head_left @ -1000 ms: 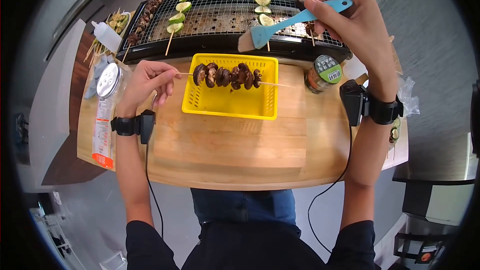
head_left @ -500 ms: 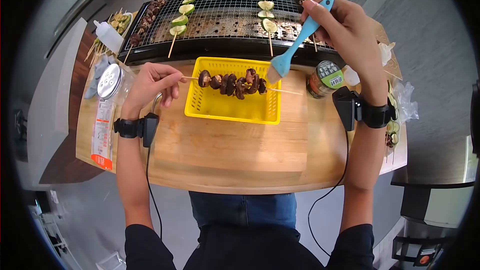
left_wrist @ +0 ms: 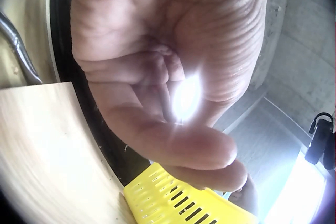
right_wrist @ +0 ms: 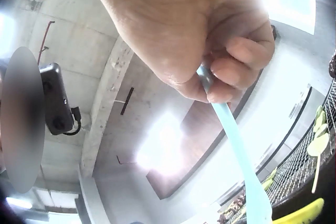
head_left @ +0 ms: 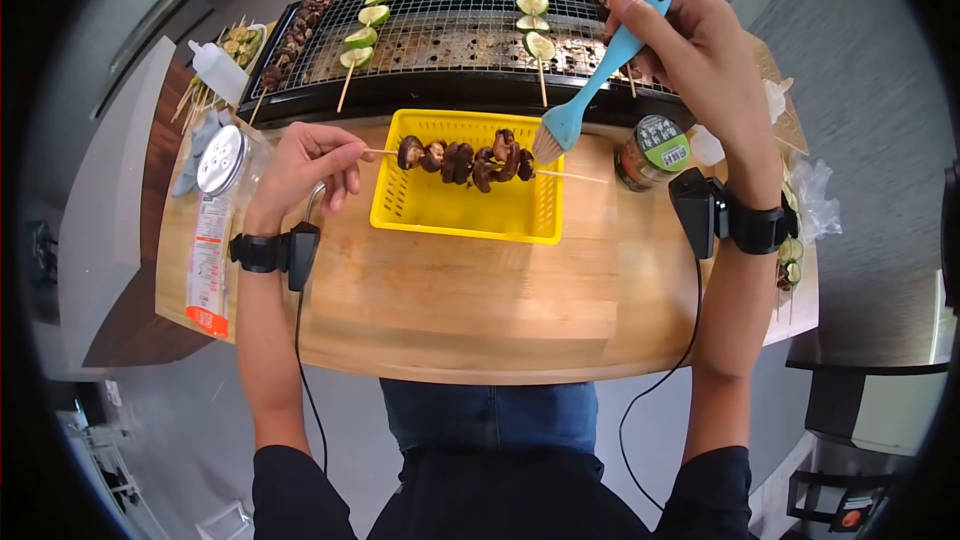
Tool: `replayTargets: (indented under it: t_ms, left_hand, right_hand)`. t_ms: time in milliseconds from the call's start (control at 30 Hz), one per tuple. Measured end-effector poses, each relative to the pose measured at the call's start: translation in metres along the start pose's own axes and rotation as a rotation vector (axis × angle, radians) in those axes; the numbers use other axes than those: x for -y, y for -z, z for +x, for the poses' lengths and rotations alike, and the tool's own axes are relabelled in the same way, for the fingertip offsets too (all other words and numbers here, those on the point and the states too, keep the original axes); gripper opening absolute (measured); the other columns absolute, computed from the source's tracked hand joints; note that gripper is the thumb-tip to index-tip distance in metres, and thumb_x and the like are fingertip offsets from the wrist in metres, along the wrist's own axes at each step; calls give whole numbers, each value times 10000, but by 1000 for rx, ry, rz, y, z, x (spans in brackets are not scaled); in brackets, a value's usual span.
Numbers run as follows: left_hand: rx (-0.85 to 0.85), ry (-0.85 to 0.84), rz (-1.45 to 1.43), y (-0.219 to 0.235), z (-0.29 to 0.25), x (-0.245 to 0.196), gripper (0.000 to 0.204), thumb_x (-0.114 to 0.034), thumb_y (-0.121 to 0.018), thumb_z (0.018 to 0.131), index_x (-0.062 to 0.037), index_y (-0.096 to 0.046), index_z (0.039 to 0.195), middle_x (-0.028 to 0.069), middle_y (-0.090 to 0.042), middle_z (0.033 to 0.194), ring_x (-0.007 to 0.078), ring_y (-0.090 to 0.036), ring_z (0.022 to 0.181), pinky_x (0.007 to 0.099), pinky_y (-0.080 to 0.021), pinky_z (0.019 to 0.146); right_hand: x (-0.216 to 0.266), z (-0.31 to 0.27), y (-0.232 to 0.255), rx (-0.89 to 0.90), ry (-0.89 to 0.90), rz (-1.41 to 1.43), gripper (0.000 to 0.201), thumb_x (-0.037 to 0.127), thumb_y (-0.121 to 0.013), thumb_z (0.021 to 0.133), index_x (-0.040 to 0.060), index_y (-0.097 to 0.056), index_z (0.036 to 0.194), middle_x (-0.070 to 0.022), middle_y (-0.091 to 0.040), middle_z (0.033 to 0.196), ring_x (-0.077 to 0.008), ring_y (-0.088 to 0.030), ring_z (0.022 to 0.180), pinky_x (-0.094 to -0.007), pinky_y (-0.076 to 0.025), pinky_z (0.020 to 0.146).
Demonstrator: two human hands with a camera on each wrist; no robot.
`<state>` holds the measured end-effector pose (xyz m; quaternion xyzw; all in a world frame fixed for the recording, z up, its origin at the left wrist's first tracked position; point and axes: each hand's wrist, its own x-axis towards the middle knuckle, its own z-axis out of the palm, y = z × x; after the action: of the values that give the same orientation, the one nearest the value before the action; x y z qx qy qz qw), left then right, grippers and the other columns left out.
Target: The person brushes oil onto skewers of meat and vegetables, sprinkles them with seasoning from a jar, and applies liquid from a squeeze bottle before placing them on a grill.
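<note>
In the head view the left hand (head_left: 308,172) pinches the left end of a wooden skewer threaded with brown, mushroom-like pieces (head_left: 457,162), held level over a yellow basket (head_left: 466,232). The right hand (head_left: 700,55) grips the blue handle of a brush (head_left: 598,77), whose bristles touch or nearly touch the skewer's right-hand pieces. In the left wrist view, the curled fingers of the left hand (left_wrist: 168,77) hide the skewer. The brush handle (right_wrist: 233,134) comes out below the right hand (right_wrist: 210,40) in the right wrist view.
Behind the basket stands a grill (head_left: 440,90) bearing lime skewers (head_left: 362,37) and brown skewers. A green-lidded jar (head_left: 652,153) is right of the basket. At the left are a shaker jar (head_left: 222,162), a white squeeze bottle (head_left: 217,70) and a packet (head_left: 207,265).
The brush has swung from above the basket's right part, bristles pointing left, to point down at the skewer's right end. The skewer has shifted slightly right.
</note>
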<state>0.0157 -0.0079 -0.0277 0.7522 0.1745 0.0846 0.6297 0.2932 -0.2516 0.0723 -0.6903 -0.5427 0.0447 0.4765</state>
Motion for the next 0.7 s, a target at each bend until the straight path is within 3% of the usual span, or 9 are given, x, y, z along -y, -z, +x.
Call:
replayTargets:
  t_ms: [100, 200, 300, 433, 533, 633, 700]
  left_hand:
    - [-8, 7, 4, 0, 0, -1, 200, -120, -582, 936, 61, -666, 933, 82, -648, 639, 106, -578, 427, 199, -437, 388]
    - [-8, 15, 2, 0, 0, -1, 202, -124, -585, 935, 61, -665, 933, 84, -649, 642, 105, -579, 429, 198, -438, 388]
    - [0, 10, -1, 0, 0, 0, 206, -131, -588, 934, 61, -664, 933, 87, -651, 645, 104, -580, 431, 196, -439, 390]
    - [16, -1, -9, 1, 0, 1, 210, -140, -592, 933, 56, -666, 932, 87, -653, 648, 102, -583, 436, 193, -441, 392]
    - [8, 2, -9, 0, 0, 0, 208, -142, -596, 931, 53, -668, 933, 85, -654, 648, 102, -584, 438, 193, -442, 394]
    - [8, -3, -16, 0, 0, 0, 205, -139, -600, 928, 53, -670, 935, 83, -654, 649, 102, -585, 438, 191, -444, 397]
    - [12, -5, -10, 1, 0, 1, 203, -138, -600, 928, 52, -671, 936, 82, -655, 650, 102, -586, 440, 191, -445, 399]
  right_hand:
    - [2, 0, -1, -53, 32, 28, 278, 302, -571, 949, 45, -657, 886, 50, -540, 605, 22, -423, 495, -139, -288, 443]
    - [20, -3, -3, 21, -83, 96, 283, 308, -570, 949, 43, -660, 906, 48, -539, 605, 19, -421, 490, -142, -287, 439]
    - [10, -2, -7, 31, -1, -6, 283, 310, -568, 950, 47, -660, 902, 46, -535, 599, 18, -413, 481, -145, -274, 431]
    - [7, -1, -6, -11, 5, 18, 342, 340, -584, 934, 28, -679, 834, 26, -552, 569, -13, -474, 499, -182, -344, 468]
    - [4, 0, -9, -19, 59, 54, 287, 312, -558, 956, 49, -662, 908, 44, -530, 590, 10, -406, 473, -155, -263, 422]
    - [12, -3, -12, -6, -13, 49, 276, 306, -564, 955, 49, -664, 939, 41, -526, 589, 7, -416, 479, -158, -275, 426]
    - [14, -4, -15, -1, 24, -25, 339, 352, -597, 927, 21, -668, 912, 31, -565, 568, -18, -495, 484, -184, -358, 455]
